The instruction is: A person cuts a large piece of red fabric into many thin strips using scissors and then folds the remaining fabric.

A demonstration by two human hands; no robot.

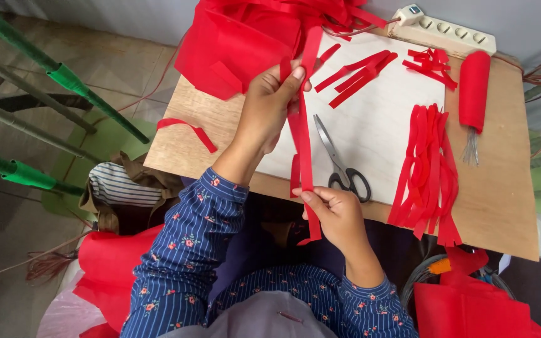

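1. Two hands on one red strip point(302, 138): your left hand point(267, 103) pinches its upper end between thumb and fingers, and your right hand point(336, 216) grips its lower part at the near edge of the surface point(502, 206).
2. The strip runs roughly straight between the two hands, over a white sheet point(377, 131), with its tail hanging below the right hand.
3. Black-handled scissors point(340, 159) lie closed on the white sheet, just right of the strip.
4. A bundle of cut red strips point(430, 172) lies right of the scissors and overhangs the near edge.
5. A red roll with wires sticking out of it point(474, 91) sits beside the bundle, towards the far right.
6. A pile of red fabric point(239, 40) sits at the far edge, above your left hand.
7. A white power strip point(446, 28) sits at the far right corner.
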